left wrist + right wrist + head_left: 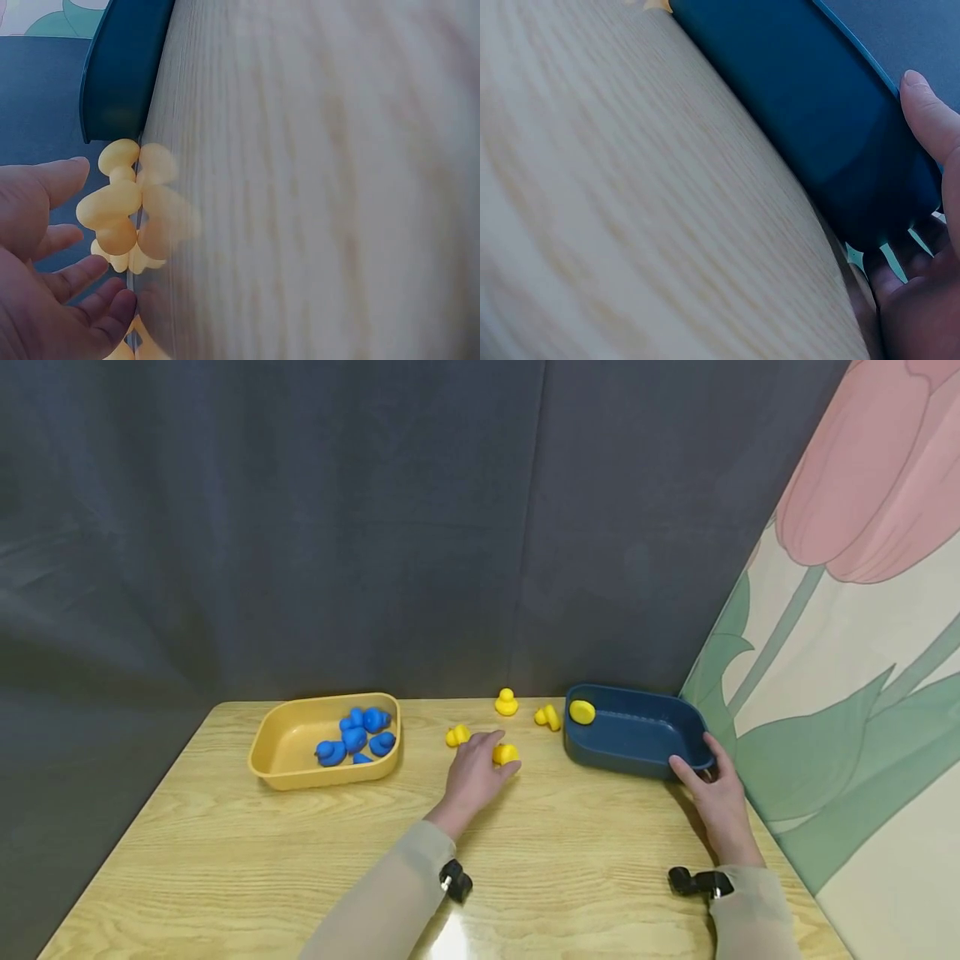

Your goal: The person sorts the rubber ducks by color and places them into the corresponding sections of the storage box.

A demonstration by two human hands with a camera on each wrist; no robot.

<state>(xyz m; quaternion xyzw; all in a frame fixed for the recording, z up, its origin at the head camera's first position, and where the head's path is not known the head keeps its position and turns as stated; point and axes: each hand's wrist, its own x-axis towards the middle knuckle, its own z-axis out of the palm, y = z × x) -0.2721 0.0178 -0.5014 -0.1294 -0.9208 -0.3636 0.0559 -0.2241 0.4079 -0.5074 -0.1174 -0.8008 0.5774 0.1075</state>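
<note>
My left hand (474, 768) reaches over the table beside a small yellow rubber duck (506, 754). In the left wrist view, its thumb and fingers are spread apart, with a yellow duck (111, 210) just past the fingertips and nothing in the grasp. At the right, my right hand (722, 806) holds the near right corner of a dark blue tray (618, 761), thumb at the rim and fingers around the end wall. One yellow duck (582, 712) lies in that tray with its flat base showing. The right wrist view shows the tray's long side wall (802, 112) close up.
More yellow ducks lie between the containers: one upright (507, 702) at the back, one tipped (547, 717) by the blue tray, another (458, 735) left of my left hand. A yellow tray (288, 781) at left holds several blue ducks (354, 741). A dark curtain (375, 527) stands behind.
</note>
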